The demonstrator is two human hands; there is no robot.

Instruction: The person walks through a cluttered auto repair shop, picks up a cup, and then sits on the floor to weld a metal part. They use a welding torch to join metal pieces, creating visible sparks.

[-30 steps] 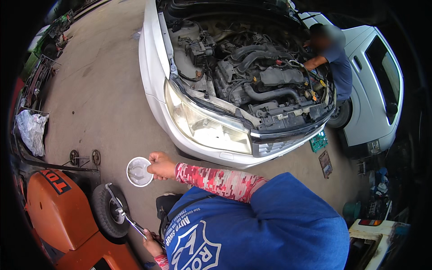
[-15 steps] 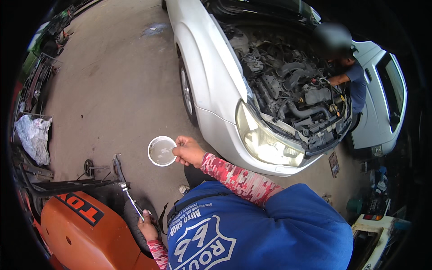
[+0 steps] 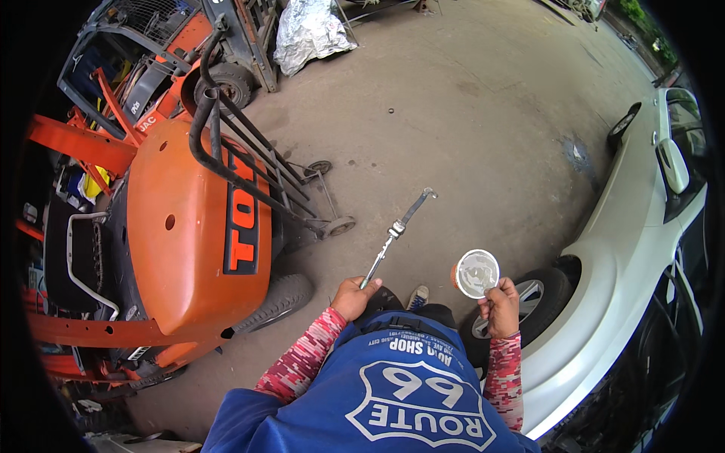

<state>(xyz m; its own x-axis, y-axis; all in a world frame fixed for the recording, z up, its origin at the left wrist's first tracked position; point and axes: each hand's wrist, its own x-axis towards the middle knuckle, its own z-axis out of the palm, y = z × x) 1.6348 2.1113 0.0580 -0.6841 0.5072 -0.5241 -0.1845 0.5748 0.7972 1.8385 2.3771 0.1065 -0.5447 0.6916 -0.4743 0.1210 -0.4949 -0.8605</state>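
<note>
My left hand (image 3: 350,300) is closed around the handle of a long chrome ratchet-like wrench (image 3: 380,255). From the wrench's head a flat dark piece (image 3: 417,206) reaches outward and ends in a small hooked tip; its exact kind is unclear. With thumb and fingers, my right hand (image 3: 499,308) pinches the rim of a small round plastic tub (image 3: 477,272). The tub has a white rim, a patch of orange on its outer side and a pale, smeary inside. Both hands are held out in front of me above the floor, apart from each other.
An orange forklift body (image 3: 177,241) and a dark hand truck (image 3: 260,177) stand on the left. Close on the right is a white car (image 3: 604,279) with its front wheel (image 3: 532,298). A silvery sheet-covered bundle (image 3: 313,34) lies at the far side. The concrete floor (image 3: 453,136) stretches between them.
My view has swung left, away from the white car's engine bay and the person leaning there, toward the forklift. Both hands keep their hold on the wrench and the tub.
</note>
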